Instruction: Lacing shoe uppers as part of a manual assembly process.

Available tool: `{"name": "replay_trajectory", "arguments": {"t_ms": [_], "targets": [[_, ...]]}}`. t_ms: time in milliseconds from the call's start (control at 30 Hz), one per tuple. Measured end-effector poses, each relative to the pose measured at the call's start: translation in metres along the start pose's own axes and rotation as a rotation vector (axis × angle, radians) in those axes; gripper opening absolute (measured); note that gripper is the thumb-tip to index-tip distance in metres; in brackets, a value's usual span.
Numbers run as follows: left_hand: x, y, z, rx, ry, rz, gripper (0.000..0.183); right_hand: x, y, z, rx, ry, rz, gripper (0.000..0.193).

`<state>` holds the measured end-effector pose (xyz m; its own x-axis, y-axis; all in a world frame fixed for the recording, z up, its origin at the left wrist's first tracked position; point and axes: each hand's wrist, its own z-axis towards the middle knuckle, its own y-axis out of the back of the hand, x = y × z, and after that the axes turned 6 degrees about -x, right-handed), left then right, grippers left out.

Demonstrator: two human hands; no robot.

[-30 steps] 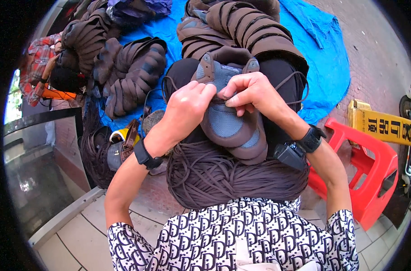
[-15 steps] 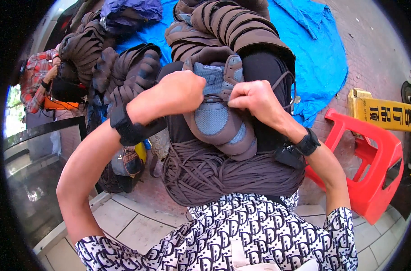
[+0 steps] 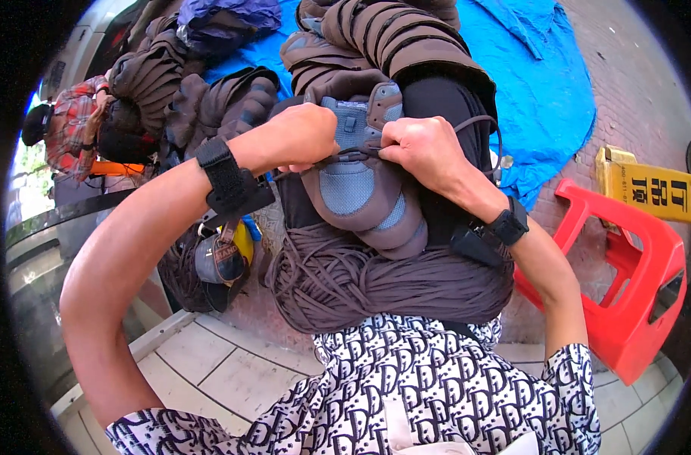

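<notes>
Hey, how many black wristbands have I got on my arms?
2: the left wristband sits behind your left hand, the right wristband behind your right hand. Any under your sleeves would be hidden.

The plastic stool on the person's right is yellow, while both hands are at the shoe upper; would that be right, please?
Not quite: the stool is red, not yellow, as the head view shows. It is on the person's right, and the left hand and right hand are at the shoe upper.
</notes>
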<state>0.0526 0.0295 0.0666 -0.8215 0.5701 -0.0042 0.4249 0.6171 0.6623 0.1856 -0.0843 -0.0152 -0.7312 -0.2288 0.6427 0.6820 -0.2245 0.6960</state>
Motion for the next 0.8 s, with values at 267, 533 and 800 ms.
{"name": "replay_trajectory", "arguments": {"t_ms": [267, 533, 800], "targets": [[0.005, -0.013, -0.004, -0.016, 0.088, -0.161, 0.02, 0.0, -0.008, 0.002, -0.024, 0.015, 0.058, 0.014], [-0.013, 0.006, 0.0, 0.021, -0.269, 0.571, 0.012, 0.004, -0.014, 0.009, -0.06, 0.078, -0.077, 0.009], [-0.006, 0.001, -0.004, -0.165, -0.441, 0.626, 0.012, 0.003, -0.014, 0.008, -0.042, 0.103, -0.055, 0.009]]}}
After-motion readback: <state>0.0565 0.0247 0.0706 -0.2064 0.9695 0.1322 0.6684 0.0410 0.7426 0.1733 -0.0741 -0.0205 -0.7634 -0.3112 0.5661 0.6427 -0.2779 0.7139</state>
